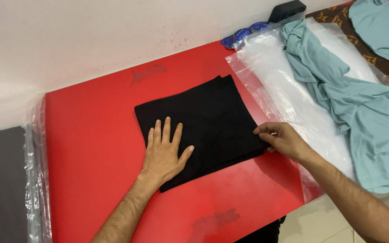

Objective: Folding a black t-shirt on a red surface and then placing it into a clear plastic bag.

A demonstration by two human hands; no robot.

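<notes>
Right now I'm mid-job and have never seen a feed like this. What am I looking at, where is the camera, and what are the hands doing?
There is one picture, taken from a camera on the person's head, looking down at their own two bare hands. There is no machine. A flat red tabletop stands against a white wall. On it lies a folded black cloth garment. The left hand presses flat on it, palm down, with open fingers. The right hand pinches the garment's right edge. To the right lie clear plastic bags with a crumpled light teal garment on top. At far left lies a dark grey bagged fabric.
</notes>
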